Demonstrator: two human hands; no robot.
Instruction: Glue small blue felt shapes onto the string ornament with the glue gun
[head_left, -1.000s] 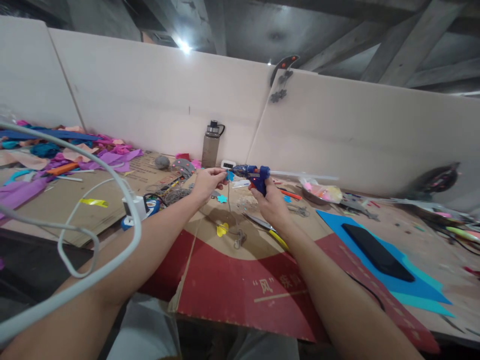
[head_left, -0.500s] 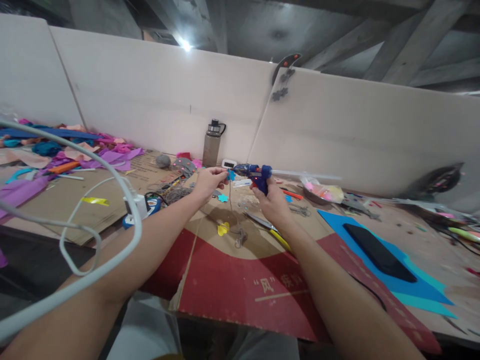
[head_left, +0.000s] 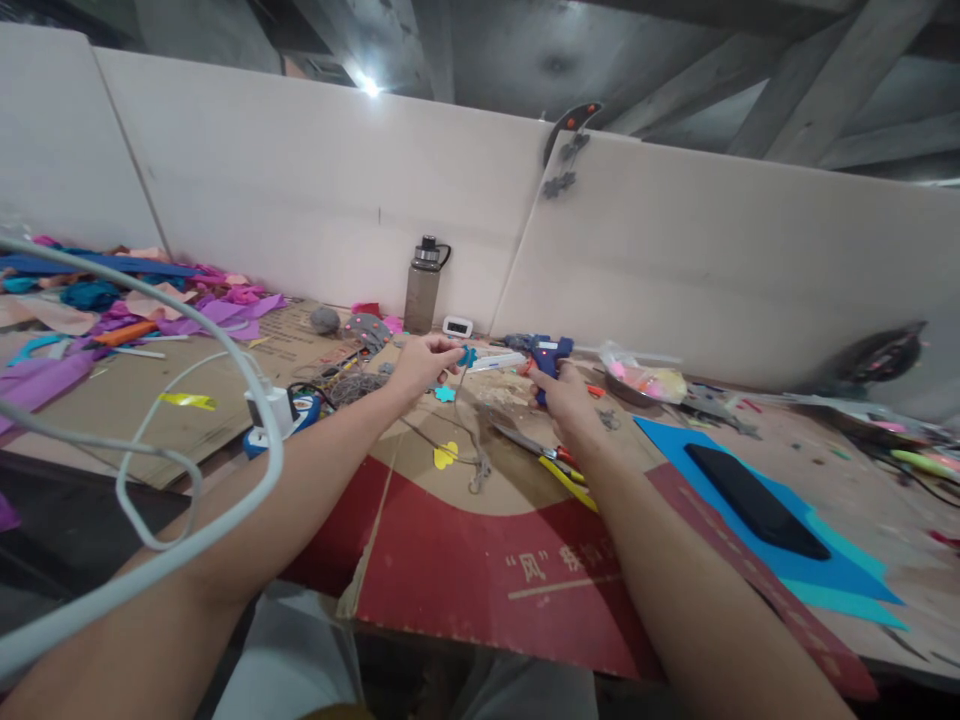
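Pinched in the fingertips of my left hand is a small blue flower cutout, and a thin grey cord hangs just below it. My right hand is wrapped round the handle of a blue glue gun, whose nozzle points left, apart from the flower. Under my left hand lies a turquoise flower cutout. Nearer to me are a yellow flower cutout and the bunched end of the grey cord. Beside my right wrist lie scissors with yellow handles.
A printed cardboard sheet covers the table in front. At the back stand a bottle and a small white digital display. A phone rests on blue sheets at right. A white cable loops across the left foreground.
My right hand has drawn the glue gun to the right, away from the blue flower cutout. My left hand has hardly moved and still pinches the flower.
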